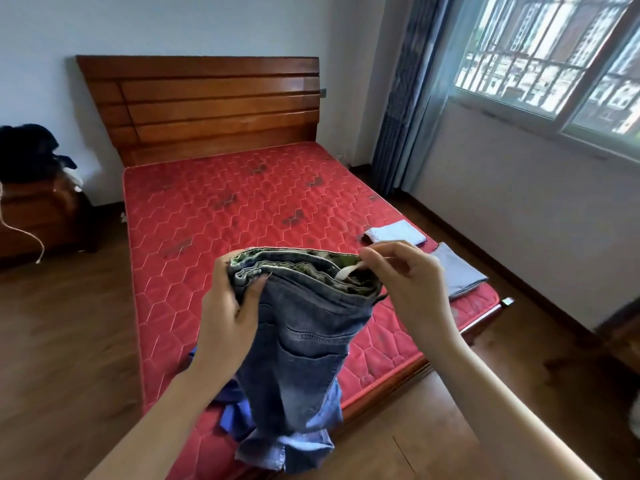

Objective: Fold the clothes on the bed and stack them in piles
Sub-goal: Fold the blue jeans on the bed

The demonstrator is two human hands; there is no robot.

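1. Two folded blue garments (394, 232) (457, 271) lie beyond the right hand (403, 282).
2. Left hand (225, 306) grips the jeans (304, 341) waistband; right hand pinches its white tag (348, 271).
3. Unfolded blue clothes (232, 414) remain below the left hand.

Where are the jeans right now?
Head view, centre foreground: jeans hang over the mattress foot, waistband gripped by left hand, right hand pinching the label.

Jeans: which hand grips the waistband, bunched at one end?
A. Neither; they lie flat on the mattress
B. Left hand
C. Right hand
B: the left hand curls around the bunched waistband of the jeans, while the right hand only pinches a pale tag inside it.
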